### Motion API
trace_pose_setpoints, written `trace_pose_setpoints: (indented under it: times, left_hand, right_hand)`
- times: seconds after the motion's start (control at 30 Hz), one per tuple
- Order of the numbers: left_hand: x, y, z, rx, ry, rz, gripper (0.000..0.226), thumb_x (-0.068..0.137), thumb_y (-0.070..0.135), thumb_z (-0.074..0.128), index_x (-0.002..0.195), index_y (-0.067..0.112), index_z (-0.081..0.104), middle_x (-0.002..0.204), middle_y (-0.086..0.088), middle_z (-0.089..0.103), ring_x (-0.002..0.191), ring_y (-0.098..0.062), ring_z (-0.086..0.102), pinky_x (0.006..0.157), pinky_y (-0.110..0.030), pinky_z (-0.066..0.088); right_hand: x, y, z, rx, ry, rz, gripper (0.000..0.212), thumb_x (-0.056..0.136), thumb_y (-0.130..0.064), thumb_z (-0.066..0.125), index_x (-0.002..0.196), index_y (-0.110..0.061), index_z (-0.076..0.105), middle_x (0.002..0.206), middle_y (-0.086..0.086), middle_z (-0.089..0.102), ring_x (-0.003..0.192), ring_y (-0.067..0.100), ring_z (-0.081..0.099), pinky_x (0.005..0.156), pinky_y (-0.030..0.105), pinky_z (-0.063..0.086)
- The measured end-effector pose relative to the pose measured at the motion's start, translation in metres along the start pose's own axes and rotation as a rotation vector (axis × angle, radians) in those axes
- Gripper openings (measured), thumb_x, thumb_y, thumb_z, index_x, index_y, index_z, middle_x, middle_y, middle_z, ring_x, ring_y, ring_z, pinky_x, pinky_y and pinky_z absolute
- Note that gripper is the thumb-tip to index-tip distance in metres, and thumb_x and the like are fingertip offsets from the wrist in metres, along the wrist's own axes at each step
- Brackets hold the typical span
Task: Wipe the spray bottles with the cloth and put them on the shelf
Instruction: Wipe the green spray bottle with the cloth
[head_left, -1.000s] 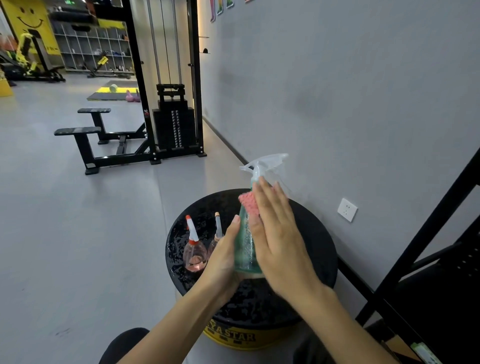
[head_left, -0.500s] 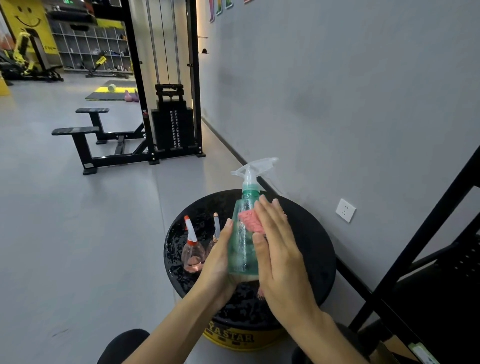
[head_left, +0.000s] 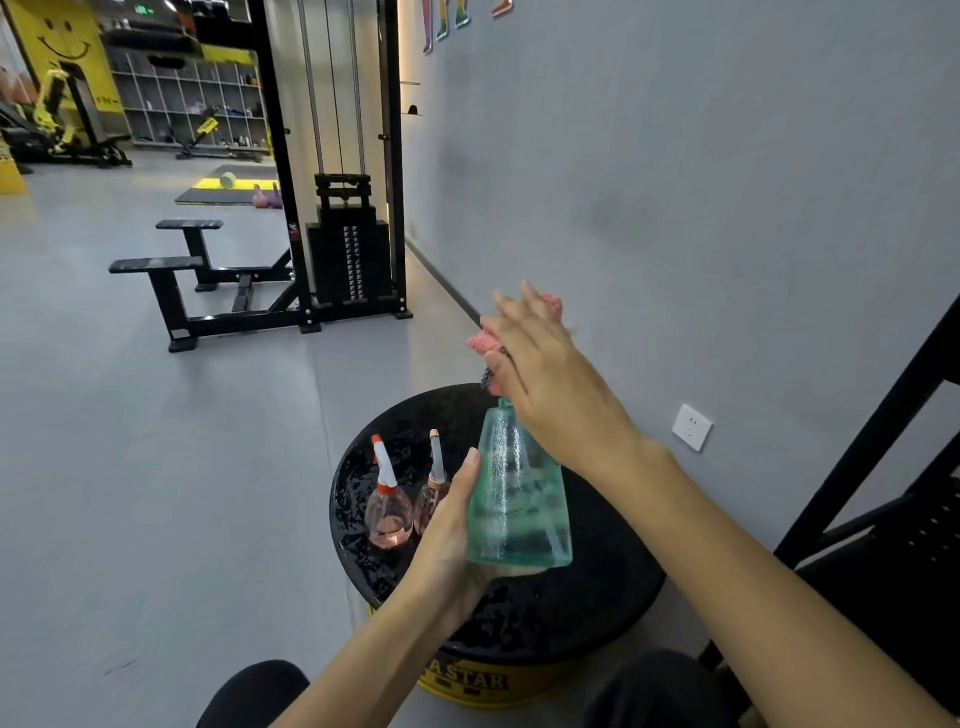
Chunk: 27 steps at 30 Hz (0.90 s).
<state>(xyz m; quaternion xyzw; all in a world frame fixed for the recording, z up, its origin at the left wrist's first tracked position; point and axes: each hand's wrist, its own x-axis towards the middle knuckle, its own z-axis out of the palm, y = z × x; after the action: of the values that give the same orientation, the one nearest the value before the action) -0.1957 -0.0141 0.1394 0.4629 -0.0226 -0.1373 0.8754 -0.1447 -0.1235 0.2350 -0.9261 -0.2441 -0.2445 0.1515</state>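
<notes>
Tabletop (head_left: 613, 587), round and black. Green spray bottle (head_left: 514, 499) held just above its middle, my left grip (head_left: 447, 540) clasped round the base. Right grip (head_left: 550, 384) has climbed from the body to the spray head, with flat fingers pressing the cloth (head_left: 483, 343) there. Body probably done. Small pink bottles (head_left: 388, 514) wait at the left edge.

Translucent plastic bottle (head_left: 514, 499), nubbly cloth (head_left: 485, 343)
</notes>
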Motion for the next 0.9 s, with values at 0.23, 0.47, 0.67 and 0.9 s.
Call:
trace_pose_setpoints:
  times: [0.23,0.47,0.67,0.9]
  left_hand:
    - [-0.001,0.001,-0.005,-0.009,-0.044,0.005,0.042,0.082,0.057,0.043,0.093,0.036,0.077,0.11,-0.005,0.074,0.099,-0.026,0.071,0.073,-0.048,0.06]
    - [-0.003,0.0,0.001,-0.002,-0.067,0.033,0.048,0.082,0.055,0.044,0.105,0.027,0.074,0.111,-0.009,0.073,0.095,-0.025,0.072,0.072,-0.044,0.061]
    - [-0.002,0.004,0.0,0.024,-0.054,0.048,0.05,0.075,0.06,0.047,0.102,0.029,0.075,0.113,-0.008,0.073,0.101,-0.026,0.071,0.077,-0.044,0.059]
    - [-0.007,0.003,-0.002,0.087,-0.104,0.075,0.045,0.062,0.059,0.076,0.094,0.028,0.078,0.106,-0.01,0.074,0.095,-0.027,0.072,0.072,-0.038,0.059]
  right_hand:
    - [-0.015,-0.005,0.004,-0.103,-0.272,0.021,0.056,0.105,-0.038,0.02,0.155,-0.02,0.002,0.162,-0.005,-0.007,0.147,0.009,-0.017,0.121,0.038,-0.01]
    - [0.0,0.0,-0.007,-0.144,-0.245,0.077,0.056,0.105,-0.038,0.016,0.154,-0.02,-0.002,0.162,-0.005,-0.009,0.147,0.011,-0.017,0.12,0.038,-0.012]
    - [-0.004,-0.007,-0.007,-0.117,-0.251,0.085,0.057,0.105,-0.038,0.016,0.154,-0.02,-0.007,0.161,-0.004,-0.014,0.146,0.011,-0.021,0.12,0.04,-0.012]
    - [-0.017,-0.01,-0.008,-0.117,-0.255,0.033,0.056,0.105,-0.034,0.017,0.154,-0.021,-0.006,0.161,-0.007,-0.014,0.146,0.007,-0.02,0.119,0.033,-0.014]
